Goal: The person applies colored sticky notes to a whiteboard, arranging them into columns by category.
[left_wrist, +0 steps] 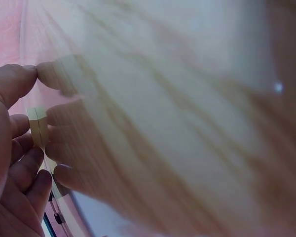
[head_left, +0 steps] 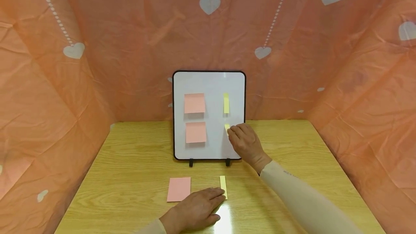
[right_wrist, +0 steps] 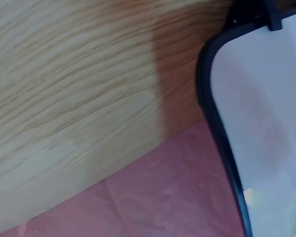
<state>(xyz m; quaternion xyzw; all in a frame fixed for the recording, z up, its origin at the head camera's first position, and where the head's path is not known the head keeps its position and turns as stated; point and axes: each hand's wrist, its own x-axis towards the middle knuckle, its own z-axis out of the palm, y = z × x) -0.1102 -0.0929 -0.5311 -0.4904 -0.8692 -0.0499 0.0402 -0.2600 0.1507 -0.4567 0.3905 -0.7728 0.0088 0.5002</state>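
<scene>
A whiteboard [head_left: 214, 82] with a black frame stands upright at the back of the table. Two pink sticky notes, an upper one [head_left: 194, 103] and a lower one [head_left: 196, 132], are on its left half. On its right side hangs a narrow yellow sticky note [head_left: 226, 103]. Below that, my right hand [head_left: 245, 142] pinches a second yellow strip [head_left: 226, 127] against the board, covering its lower part. My left hand [head_left: 199, 208] rests on the table, fingertips touching a yellow sticky note pad [head_left: 222, 181]. A pink sticky note pad [head_left: 179, 189] lies beside that hand.
Two small black feet, one on the left [head_left: 191, 163] and one on the right [head_left: 228, 162], support the board on the wooden table [head_left: 136, 165]. Orange cloth [head_left: 136, 46] with white hearts encloses the back and sides.
</scene>
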